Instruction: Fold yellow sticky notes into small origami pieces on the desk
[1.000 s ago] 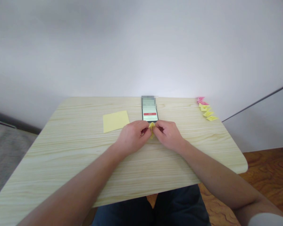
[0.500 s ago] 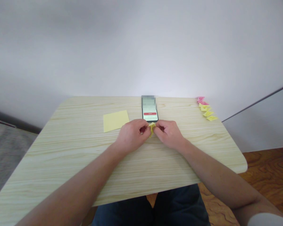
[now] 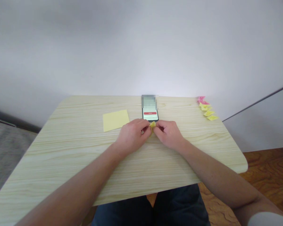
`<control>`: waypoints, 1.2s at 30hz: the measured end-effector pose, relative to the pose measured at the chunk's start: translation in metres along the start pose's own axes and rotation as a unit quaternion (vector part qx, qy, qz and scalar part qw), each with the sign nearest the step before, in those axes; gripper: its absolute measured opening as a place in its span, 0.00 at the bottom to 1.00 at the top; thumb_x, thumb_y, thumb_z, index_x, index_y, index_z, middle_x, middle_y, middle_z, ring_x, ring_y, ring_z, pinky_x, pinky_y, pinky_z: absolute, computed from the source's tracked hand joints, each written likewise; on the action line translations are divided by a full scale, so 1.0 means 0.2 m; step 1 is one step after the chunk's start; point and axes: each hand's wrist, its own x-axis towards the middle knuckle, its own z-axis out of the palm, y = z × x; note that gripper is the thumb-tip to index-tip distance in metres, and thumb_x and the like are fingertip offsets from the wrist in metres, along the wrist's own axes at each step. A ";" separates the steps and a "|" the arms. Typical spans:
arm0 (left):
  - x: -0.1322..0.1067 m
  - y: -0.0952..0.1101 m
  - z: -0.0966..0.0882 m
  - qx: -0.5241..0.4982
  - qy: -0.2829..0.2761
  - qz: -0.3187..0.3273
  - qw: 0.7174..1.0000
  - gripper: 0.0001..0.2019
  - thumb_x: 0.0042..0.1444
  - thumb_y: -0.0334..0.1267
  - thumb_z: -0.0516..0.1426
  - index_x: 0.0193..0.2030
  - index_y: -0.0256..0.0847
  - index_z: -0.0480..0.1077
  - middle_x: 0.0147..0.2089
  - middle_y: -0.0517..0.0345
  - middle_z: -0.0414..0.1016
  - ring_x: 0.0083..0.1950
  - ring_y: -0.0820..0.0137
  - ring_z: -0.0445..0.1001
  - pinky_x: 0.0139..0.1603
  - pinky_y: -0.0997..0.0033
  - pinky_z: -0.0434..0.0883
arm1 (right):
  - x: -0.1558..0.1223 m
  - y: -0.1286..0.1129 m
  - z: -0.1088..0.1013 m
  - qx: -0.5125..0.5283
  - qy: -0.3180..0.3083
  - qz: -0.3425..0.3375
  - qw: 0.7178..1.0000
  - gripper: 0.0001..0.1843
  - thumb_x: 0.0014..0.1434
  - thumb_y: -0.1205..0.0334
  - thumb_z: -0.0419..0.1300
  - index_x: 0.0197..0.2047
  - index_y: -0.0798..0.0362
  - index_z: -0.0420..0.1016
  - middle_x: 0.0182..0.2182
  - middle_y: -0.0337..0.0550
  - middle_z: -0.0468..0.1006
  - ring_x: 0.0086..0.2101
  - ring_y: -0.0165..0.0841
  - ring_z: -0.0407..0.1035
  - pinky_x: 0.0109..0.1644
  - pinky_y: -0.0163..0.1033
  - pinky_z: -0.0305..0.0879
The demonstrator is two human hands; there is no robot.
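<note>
Between my two hands is a small folded yellow paper [image 3: 152, 125], pinched from both sides just in front of the phone. My left hand [image 3: 134, 133] grips its left side with thumb and forefinger. On the other side, my right hand [image 3: 169, 133] pinches the right edge in the same way. Fingers cover much of the paper, so its full shape is hidden. The phone [image 3: 150, 110] lies on the table beyond my fingertips, its screen lit with a red bar near the bottom. A flat yellow paper sheet [image 3: 115, 120] lies to the left of my left hand.
Several folded paper pieces, one pink [image 3: 202, 100] and others yellow [image 3: 208, 113], stand in a row at the table's right back edge. The pale wooden table [image 3: 80, 147] meets a white wall [image 3: 132, 47] behind. My legs [image 3: 153, 207] are under the front edge.
The folded yellow paper has shifted shape slightly between my fingertips, with its top now spread a little wider. Both hands stay nearly in place.
</note>
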 end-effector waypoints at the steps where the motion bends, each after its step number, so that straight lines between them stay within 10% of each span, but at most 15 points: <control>1: 0.00 0.00 0.00 -0.009 0.001 -0.015 1.000 0.11 0.65 0.38 0.53 0.31 0.41 0.69 0.31 0.59 0.72 0.33 0.70 0.68 0.34 0.69 0.60 | 0.00 0.00 0.00 0.015 -0.003 0.005 1.000 0.14 0.62 0.61 0.58 0.24 0.53 0.70 0.21 0.35 0.71 0.24 0.27 0.61 0.30 0.36 0.53; 13: 0.03 -0.06 0.00 -0.324 -0.062 -0.105 0.938 0.11 0.64 0.43 0.56 0.40 0.40 0.77 0.37 0.58 0.78 0.39 0.69 0.74 0.39 0.72 0.68 | 0.00 0.01 -0.03 0.245 0.000 -0.007 0.970 0.02 0.60 0.65 0.60 0.34 0.52 0.75 0.26 0.36 0.74 0.28 0.29 0.66 0.32 0.35 0.61; 18: 0.03 -0.06 -0.03 -0.423 -0.133 -0.118 0.888 0.09 0.62 0.43 0.59 0.45 0.41 0.73 0.36 0.58 0.79 0.37 0.69 0.76 0.38 0.71 0.69 | 0.00 0.01 -0.04 0.334 -0.024 -0.079 0.939 0.25 0.57 0.69 0.61 0.58 0.47 0.71 0.33 0.36 0.74 0.33 0.31 0.68 0.38 0.37 0.65; 24: 0.03 -0.07 -0.06 -0.477 -0.178 -0.128 0.851 0.13 0.60 0.44 0.63 0.45 0.41 0.69 0.32 0.59 0.79 0.33 0.69 0.77 0.36 0.70 0.70 | 0.00 -0.01 -0.06 0.255 -0.073 -0.099 0.959 0.09 0.59 0.66 0.64 0.43 0.50 0.81 0.35 0.40 0.78 0.32 0.30 0.67 0.37 0.38 0.64; 36: 0.04 -0.05 -0.05 -0.510 -0.033 -0.086 0.855 0.15 0.54 0.42 0.68 0.46 0.42 0.74 0.42 0.57 0.78 0.36 0.72 0.73 0.36 0.72 0.71 | 0.04 0.02 -0.03 0.395 0.009 0.022 0.918 0.07 0.60 0.59 0.67 0.39 0.51 0.76 0.24 0.34 0.75 0.24 0.28 0.69 0.30 0.35 0.66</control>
